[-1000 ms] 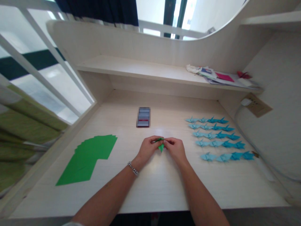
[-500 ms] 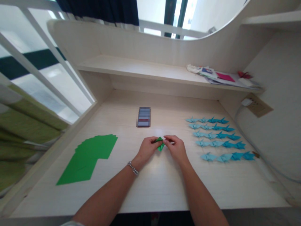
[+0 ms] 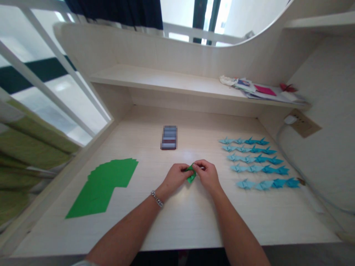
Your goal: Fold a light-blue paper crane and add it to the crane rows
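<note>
A small folded piece of green paper [image 3: 191,178] is pinched between both hands over the middle of the desk. My left hand [image 3: 176,175] grips its left side, thumb on top. From the right, my right hand [image 3: 206,173] pinches its upper right part between thumb and fingertips; the fingers hide some of the folds. To the left lies a fanned stack of green paper squares [image 3: 102,186]. On the right, folded blue paper cranes [image 3: 259,159] stand in several rows, lighter blue at the left and deeper blue at the right.
A phone-like device with a blurred screen [image 3: 169,137] lies beyond my hands. Papers [image 3: 263,90] rest on the shelf [image 3: 166,81] at the back. A cable [image 3: 288,159] runs from the wall socket [image 3: 305,125] down the desk's right side.
The folded green paper has shifted slightly down and right and is turned and tilted differently. My left hand has followed it a little, and my right fingers now cover its upper right part.
</note>
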A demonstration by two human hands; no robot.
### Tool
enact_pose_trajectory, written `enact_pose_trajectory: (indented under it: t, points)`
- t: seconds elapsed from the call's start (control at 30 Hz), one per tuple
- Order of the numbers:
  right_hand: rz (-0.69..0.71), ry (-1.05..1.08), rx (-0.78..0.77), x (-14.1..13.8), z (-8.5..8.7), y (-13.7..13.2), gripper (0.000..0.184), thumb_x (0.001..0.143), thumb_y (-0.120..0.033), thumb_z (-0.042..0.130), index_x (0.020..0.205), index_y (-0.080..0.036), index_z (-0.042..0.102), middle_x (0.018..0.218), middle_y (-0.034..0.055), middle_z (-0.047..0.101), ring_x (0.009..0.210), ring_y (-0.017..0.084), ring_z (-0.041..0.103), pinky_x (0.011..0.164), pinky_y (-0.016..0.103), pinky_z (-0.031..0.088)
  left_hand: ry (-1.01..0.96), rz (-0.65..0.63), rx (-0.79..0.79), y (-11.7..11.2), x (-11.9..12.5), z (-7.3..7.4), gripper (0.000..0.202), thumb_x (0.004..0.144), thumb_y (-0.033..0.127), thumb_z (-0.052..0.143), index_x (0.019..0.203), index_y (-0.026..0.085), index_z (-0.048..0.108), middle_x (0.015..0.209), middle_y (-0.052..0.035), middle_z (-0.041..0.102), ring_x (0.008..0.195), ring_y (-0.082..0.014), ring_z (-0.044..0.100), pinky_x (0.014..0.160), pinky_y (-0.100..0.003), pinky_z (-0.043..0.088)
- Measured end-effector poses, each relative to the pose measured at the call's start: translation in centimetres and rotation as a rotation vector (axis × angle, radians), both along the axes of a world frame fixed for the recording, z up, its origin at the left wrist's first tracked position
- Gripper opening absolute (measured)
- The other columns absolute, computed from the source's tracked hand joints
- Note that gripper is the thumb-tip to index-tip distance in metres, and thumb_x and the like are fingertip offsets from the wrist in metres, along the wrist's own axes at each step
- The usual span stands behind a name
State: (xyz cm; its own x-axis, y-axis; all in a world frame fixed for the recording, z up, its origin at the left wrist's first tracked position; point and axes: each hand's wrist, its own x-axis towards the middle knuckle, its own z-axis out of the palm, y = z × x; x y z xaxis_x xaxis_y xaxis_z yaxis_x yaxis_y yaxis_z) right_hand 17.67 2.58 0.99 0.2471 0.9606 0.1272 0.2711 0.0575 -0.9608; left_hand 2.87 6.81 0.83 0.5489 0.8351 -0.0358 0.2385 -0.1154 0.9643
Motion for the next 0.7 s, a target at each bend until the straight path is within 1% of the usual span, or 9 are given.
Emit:
enact_pose_trajectory:
  t: [0.07, 0.13, 0.23, 0.33, 0.43, 0.57, 0.7]
  points:
    - [-0.009, 0.019, -0.008, 0.1, -0.1, 0.1, 0.016, 0.072, -0.032, 0.064, 0.077, -0.018, 0.07, 0.076, 0.004, 0.069, 0.071, 0.018, 0.062, 0.066, 0.029, 0.048, -0.003, 0.01, 0.013, 0.0, 0.0, 0.0, 0.026, 0.073, 0.035, 0.059, 0.071, 0.012, 0.07, 0.062, -0.0025, 0.064, 0.06, -0.0151, 0.056, 0.057, -0.025, 0.04]
    - [-0.023, 0.064, -0.021, 0.2, -0.3, 0.2, 0.021, 0.072, -0.035, 0.064, 0.081, -0.018, 0.071, 0.078, 0.0046, 0.069, 0.073, 0.019, 0.062, 0.067, 0.029, 0.049, -0.027, 0.045, 0.021, 0.1, 0.0, 0.1, 0.025, 0.073, 0.035, 0.059, 0.075, 0.013, 0.071, 0.067, -0.0039, 0.067, 0.064, -0.0161, 0.057, 0.06, -0.026, 0.042]
    - [-0.021, 0.153, -0.057, 0.3, -0.6, 0.3, 0.029, 0.073, -0.039, 0.062, 0.091, -0.018, 0.069, 0.082, 0.006, 0.07, 0.073, 0.019, 0.062, 0.063, 0.029, 0.05, -0.072, 0.132, 0.032, 0.3, -0.1, 0.2, 0.025, 0.074, 0.034, 0.06, 0.081, 0.013, 0.072, 0.075, -0.0055, 0.069, 0.068, -0.0171, 0.06, 0.064, -0.027, 0.045]
    - [0.024, 0.241, -0.108, 0.1, -0.9, 0.4, 0.03, 0.068, -0.036, 0.067, 0.089, -0.016, 0.069, 0.076, 0.0061, 0.07, 0.068, 0.019, 0.063, 0.057, 0.028, 0.05, -0.114, 0.19, 0.045, 0.4, -0.1, 0.1, 0.024, 0.074, 0.034, 0.062, 0.083, 0.014, 0.072, 0.078, -0.006, 0.07, 0.071, -0.0177, 0.061, 0.066, -0.027, 0.047]
    - [0.031, 0.308, -0.143, -0.2, -1.1, 0.4, 0.027, 0.064, -0.033, 0.069, 0.084, -0.015, 0.069, 0.069, 0.0051, 0.069, 0.062, 0.018, 0.063, 0.054, 0.027, 0.049, -0.162, 0.203, 0.036, 0.4, 0.0, -0.2, 0.022, 0.072, 0.032, 0.064, 0.084, 0.015, 0.072, 0.081, -0.0068, 0.071, 0.073, -0.0183, 0.062, 0.068, -0.028, 0.048]
    - [-0.006, 0.308, -0.153, -0.2, -1.3, 0.4, 0.024, 0.062, -0.033, 0.07, 0.077, -0.014, 0.07, 0.063, 0.004, 0.068, 0.057, 0.017, 0.062, 0.054, 0.027, 0.05, -0.217, 0.21, -0.014, 0.2, 0.2, -0.5, 0.021, 0.069, 0.03, 0.067, 0.083, 0.014, 0.072, 0.082, -0.0077, 0.071, 0.074, -0.019, 0.063, 0.069, -0.029, 0.049]
    - [0.02, 0.328, -0.153, 0.0, -1.3, 0.5, 0.026, 0.061, -0.032, 0.071, 0.08, -0.015, 0.07, 0.066, 0.0042, 0.068, 0.058, 0.016, 0.062, 0.054, 0.027, 0.05, -0.237, 0.197, -0.03, 0.3, 0.1, -0.5, 0.021, 0.069, 0.029, 0.068, 0.083, 0.014, 0.072, 0.081, -0.0079, 0.071, 0.074, -0.0192, 0.064, 0.069, -0.029, 0.05]
